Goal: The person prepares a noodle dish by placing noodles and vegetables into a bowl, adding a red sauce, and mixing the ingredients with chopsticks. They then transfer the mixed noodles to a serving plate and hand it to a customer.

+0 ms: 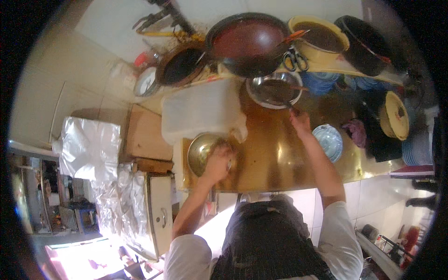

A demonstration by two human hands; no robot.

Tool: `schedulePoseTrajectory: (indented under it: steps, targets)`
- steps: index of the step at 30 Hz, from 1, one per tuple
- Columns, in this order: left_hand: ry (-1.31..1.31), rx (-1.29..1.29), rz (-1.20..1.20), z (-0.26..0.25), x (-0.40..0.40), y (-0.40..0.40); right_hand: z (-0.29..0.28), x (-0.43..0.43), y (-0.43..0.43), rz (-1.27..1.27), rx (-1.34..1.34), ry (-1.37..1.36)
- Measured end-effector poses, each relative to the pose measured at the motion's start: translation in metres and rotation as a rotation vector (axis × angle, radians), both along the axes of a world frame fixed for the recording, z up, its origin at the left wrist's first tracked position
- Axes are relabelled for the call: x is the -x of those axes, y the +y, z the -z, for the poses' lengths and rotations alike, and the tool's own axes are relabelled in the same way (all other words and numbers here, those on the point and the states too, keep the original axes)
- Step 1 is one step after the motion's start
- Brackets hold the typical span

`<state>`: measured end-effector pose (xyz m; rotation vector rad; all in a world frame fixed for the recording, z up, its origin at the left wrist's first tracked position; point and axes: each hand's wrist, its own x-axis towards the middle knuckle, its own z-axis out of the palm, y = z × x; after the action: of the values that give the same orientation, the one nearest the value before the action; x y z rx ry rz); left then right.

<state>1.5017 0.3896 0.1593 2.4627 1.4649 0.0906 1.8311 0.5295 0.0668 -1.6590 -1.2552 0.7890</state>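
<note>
My left hand (218, 162) is over the right side of a metal bowl (197, 154) at the counter's left front; blur hides its fingers and whether it holds anything. My right hand (300, 122) is closed on the dark end of a utensil handle at the front rim of a metal basin (274, 85) with dark contents. To the right of my right forearm stands a pale blue dish or stack of dishes (327, 142). A whitish plastic container or bag (203, 108) lies behind the metal bowl.
A large dark wok-like pan (246, 38), scissors (295, 60) and a yellow tub (318, 33) stand on the back ledge. Stacked blue dishes (320, 83), a purple cloth (355, 132) and a yellow bowl (394, 115) are at the right. Foil-like sheeting (89, 147) covers something at the left.
</note>
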Motion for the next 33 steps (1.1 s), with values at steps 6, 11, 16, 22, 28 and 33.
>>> schedulePoseTrajectory:
  steps: [6,11,16,22,28,33]
  targets:
    - [0.126,-0.002,-0.058,0.048,0.010,-0.071,-0.002,-0.002,0.017,-0.085,0.524,-0.018]
    - [-0.072,-0.260,-0.130,0.033,0.022,-0.048,-0.056,0.078,-0.107,0.141,-0.262,-0.131]
    - [-0.620,-0.205,-0.474,-0.022,0.064,-0.009,0.025,0.218,-0.244,-0.281,0.709,0.469]
    - [-1.056,0.056,-0.539,-0.009,0.120,-0.008,0.017,0.312,-0.246,-0.175,0.962,1.409]
    - [-0.586,-0.140,-0.183,-0.046,0.124,0.002,-0.037,0.292,-0.272,-0.263,0.839,1.057]
    - [-0.820,0.311,-0.093,-0.074,0.108,-0.028,-0.104,0.243,-0.289,-0.250,0.824,1.004]
